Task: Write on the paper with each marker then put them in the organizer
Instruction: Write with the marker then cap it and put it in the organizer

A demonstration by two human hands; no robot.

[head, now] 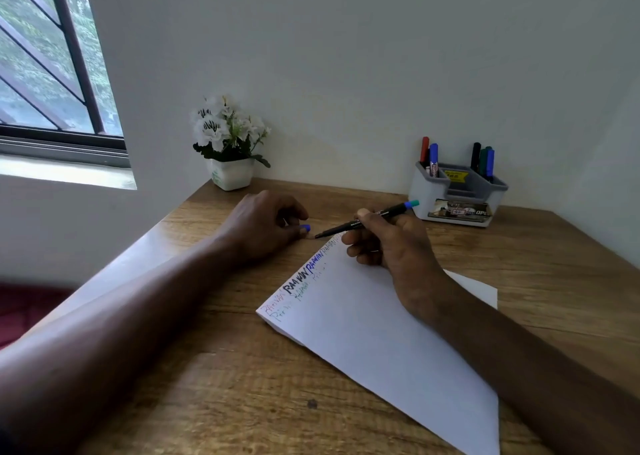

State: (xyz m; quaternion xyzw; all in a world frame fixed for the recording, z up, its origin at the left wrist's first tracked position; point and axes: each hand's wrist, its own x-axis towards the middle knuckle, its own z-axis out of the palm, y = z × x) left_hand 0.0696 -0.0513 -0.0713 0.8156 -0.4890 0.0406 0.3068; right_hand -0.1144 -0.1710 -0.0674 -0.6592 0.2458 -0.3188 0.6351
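Note:
A white paper (381,333) lies angled on the wooden desk (214,378), with several coloured words written along its top edge. My right hand (388,243) grips a thin black marker (349,225) with a blue-green end, its uncapped tip pointing left just past the paper's far corner. My left hand (263,226) rests on the desk beside that tip and pinches a blue cap (305,227). The grey organizer (457,195) stands at the back right, with several markers upright in its left and right compartments.
A white pot of white flowers (230,143) stands at the desk's back left corner against the wall. A window (52,73) is on the left. The desk's left edge runs along my left forearm.

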